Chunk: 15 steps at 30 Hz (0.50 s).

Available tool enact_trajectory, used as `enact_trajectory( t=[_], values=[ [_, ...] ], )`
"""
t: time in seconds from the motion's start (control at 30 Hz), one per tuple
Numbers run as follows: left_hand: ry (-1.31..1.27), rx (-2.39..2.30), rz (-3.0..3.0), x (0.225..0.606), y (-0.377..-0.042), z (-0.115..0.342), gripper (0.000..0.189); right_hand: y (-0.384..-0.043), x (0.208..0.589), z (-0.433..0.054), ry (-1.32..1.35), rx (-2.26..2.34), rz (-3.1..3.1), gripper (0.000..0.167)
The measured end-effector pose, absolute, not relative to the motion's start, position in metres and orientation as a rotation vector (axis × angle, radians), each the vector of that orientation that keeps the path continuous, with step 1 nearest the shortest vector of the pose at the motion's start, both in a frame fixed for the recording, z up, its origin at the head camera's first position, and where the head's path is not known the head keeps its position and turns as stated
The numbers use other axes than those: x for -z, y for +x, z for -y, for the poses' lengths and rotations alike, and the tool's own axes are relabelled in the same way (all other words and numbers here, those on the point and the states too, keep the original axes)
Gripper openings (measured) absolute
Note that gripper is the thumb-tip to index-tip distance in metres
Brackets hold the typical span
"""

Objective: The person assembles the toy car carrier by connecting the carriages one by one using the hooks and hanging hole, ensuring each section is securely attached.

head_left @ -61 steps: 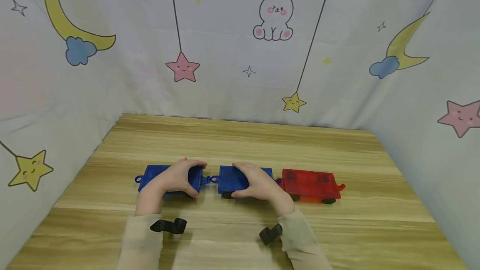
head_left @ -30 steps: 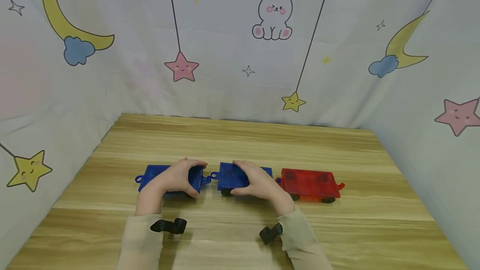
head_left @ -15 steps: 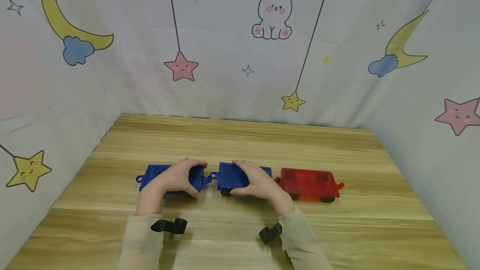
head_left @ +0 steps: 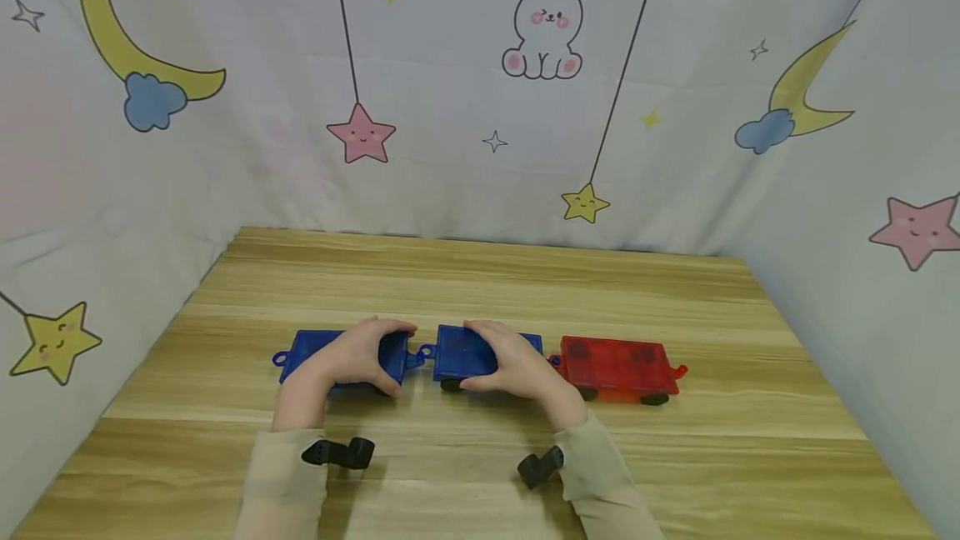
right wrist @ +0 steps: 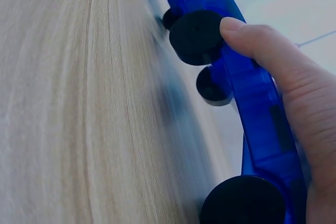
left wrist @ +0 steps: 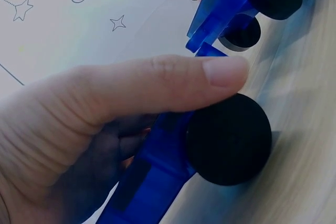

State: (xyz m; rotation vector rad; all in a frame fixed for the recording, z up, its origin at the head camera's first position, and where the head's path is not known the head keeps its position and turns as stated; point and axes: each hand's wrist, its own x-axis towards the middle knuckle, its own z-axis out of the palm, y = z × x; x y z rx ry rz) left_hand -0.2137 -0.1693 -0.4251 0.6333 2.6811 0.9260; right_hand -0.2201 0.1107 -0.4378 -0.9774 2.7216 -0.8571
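My left hand (head_left: 358,352) grips a blue toy train car (head_left: 309,345) by its long sides near its right end, thumb in front. To its right, my right hand (head_left: 513,361) holds a second blue toy train car (head_left: 456,350) the same way, its left end slightly raised. The left car's hook (head_left: 415,360) and the second car's ring (head_left: 427,352) meet between the hands; whether they are linked I cannot tell. Black wheels (left wrist: 229,140) show under the left car in the left wrist view. Behind the right hand, a red car (head_left: 618,365) adjoins the second blue car.
The cars stand in a row across a wood-grain table (head_left: 480,290). A white cloth (head_left: 450,65) printed with stars, moons and a rabbit hangs behind and at both sides. A small black camera (head_left: 360,452) sits on the left wrist, another (head_left: 532,471) on the right.
The second blue car's left end has risen a little since two seconds ago. The left blue car has shifted slightly right, bringing its hook closer to the ring. Both hands keep their grips.
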Motion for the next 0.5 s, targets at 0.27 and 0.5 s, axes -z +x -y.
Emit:
enact_trajectory(
  t=[0.27,0.5],
  values=[
    [0.629,-0.911,-2.687,0.4239,-0.2136,0.1672,0.091,-0.2203,0.4380,-0.1105,-0.987,0.862,-2.723,0.086],
    [0.628,-0.914,-2.688,0.4249,-0.2137,0.1676,0.091,-0.2198,0.4385,-0.1106,-0.987,0.860,-2.726,0.085]
  ],
)
